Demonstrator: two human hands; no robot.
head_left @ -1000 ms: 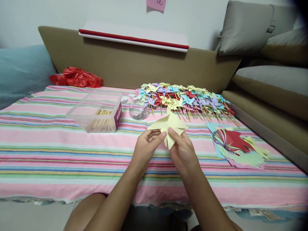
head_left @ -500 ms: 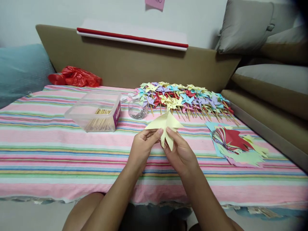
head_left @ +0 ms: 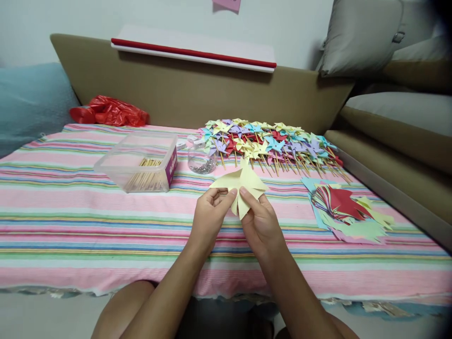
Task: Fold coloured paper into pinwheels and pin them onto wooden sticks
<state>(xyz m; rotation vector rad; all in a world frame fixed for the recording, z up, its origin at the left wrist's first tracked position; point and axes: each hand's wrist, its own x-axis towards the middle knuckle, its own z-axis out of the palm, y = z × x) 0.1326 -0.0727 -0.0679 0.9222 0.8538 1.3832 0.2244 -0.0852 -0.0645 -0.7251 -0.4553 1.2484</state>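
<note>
A pale yellow cut paper pinwheel piece [head_left: 250,180] is held up over the striped cloth, its points spreading up, sideways and down. My left hand [head_left: 213,210] pinches it from the left, thumb in front near the middle. From the right, my right hand [head_left: 260,215] grips it with the thumb close to the other thumb; its remaining fingers are partly hidden behind the paper. Beyond the hands lie many finished paper pinwheels [head_left: 275,145] on sticks. A round clear tub [head_left: 202,160] of small metal pins stands just behind the left hand.
A clear plastic box [head_left: 136,160] with wooden sticks [head_left: 148,176] stands at left. Cut paper sheets [head_left: 348,205] are piled at right. A red plastic bag [head_left: 113,112] lies at the back left. Sofa cushions [head_left: 399,122] border the right side of the striped cloth [head_left: 106,230].
The paper has turned and opened slightly between my fingers, its upper point now standing higher. My right thumb has slid a little to the left and down. The other things lie as before.
</note>
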